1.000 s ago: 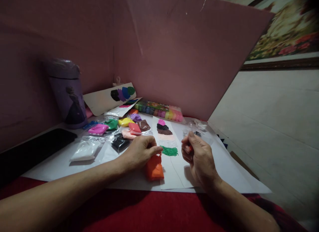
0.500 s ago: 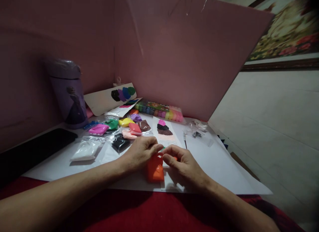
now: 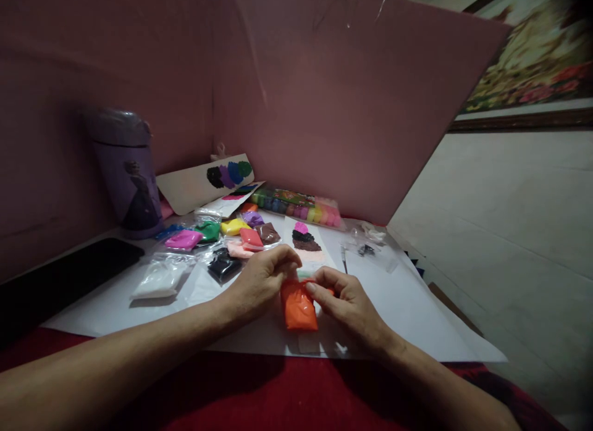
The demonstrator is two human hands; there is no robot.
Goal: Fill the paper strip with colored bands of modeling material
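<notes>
A small clear bag of orange modelling clay (image 3: 300, 307) hangs just above the front of the white sheet. My right hand (image 3: 345, 298) pinches its upper right edge between thumb and fingers. At the upper left corner of the bag, my left hand (image 3: 266, 276) has its fingers curled in, closed on the clear top; the exact hold is partly hidden. Behind the hands lies a paper strip with pink, black, brown and peach patches (image 3: 306, 239). Some of the strip is covered by the hands and the bag.
Several clay bags lie to the left, among them a white one (image 3: 160, 280) and a black one (image 3: 224, 265). A purple tumbler (image 3: 127, 178) stands behind a dark flat object (image 3: 69, 276). A paintbrush (image 3: 343, 259) lies at right; a clay pack (image 3: 296, 205) rests at the back.
The orange clay bag has shifted slightly right and up and turned, showing more of its face. My left hand has lifted its fingers a little; my right hand keeps its pinch.
</notes>
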